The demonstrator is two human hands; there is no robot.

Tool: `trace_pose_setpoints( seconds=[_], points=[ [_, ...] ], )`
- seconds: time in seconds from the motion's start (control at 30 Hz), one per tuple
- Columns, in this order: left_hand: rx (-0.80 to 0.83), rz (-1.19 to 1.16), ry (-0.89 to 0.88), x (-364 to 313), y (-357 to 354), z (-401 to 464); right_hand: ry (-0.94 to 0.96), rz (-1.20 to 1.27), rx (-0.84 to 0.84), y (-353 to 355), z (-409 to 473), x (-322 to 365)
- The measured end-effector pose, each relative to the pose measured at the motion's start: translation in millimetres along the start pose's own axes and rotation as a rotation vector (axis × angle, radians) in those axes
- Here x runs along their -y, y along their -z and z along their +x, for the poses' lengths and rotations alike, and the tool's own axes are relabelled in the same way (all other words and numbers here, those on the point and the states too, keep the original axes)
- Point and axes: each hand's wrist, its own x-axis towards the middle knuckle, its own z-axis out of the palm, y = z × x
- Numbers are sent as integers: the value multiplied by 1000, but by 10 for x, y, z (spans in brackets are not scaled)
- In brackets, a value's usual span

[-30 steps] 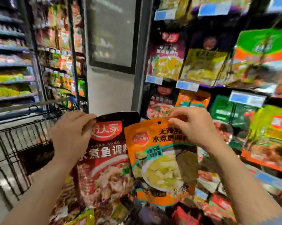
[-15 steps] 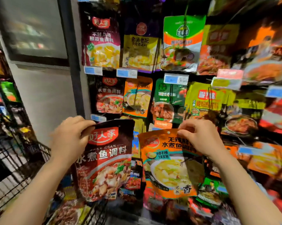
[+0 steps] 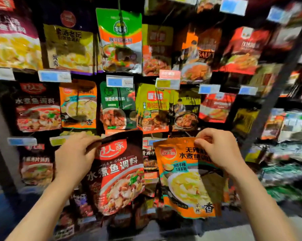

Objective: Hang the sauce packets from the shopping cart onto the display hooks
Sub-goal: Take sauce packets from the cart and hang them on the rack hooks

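Observation:
My left hand (image 3: 75, 153) pinches the top left corner of a dark red and black sauce packet (image 3: 118, 173), which hangs tilted in front of the display. My right hand (image 3: 218, 150) pinches the top edge of an orange sauce packet (image 3: 186, 180) with a yellow dish pictured on it. Both packets are held up before the wall of hooks. A matching red and black packet (image 3: 37, 108) and a matching orange packet (image 3: 78, 105) hang on the display at mid left. The shopping cart is out of view.
The display wall is packed with hanging packets, such as a green and white one (image 3: 119, 40) at the top and a dark green one (image 3: 118, 106) below it. Blue price tags (image 3: 119, 81) stick out from the hook ends. A dark upright post (image 3: 275, 87) stands at the right.
The view swung right and up from the cart to face the display. Both hands kept hold of their packets and rose with them toward the hooks.

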Motion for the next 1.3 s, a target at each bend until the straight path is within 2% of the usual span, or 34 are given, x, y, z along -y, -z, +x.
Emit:
trace_pose_setpoints(
  seconds=[0.13, 0.33, 0.7, 1.1, 1.3],
  points=[
    [-35, -25, -43, -137, -148, 120, -29, -18, -46, 161, -20, -60],
    [-92, -53, -74, -230, -59, 252, 45, 13, -104, 216, 140, 117],
    [-320, 138, 12, 148, 889, 131, 239, 271, -146, 33, 620, 900],
    [-393, 392, 114, 518, 1676, -277, 425, 497, -94, -281, 741, 1647],
    [-416, 442, 192, 593, 1823, -574, 476, 486, 95, -529, 632, 1936]
  ],
)
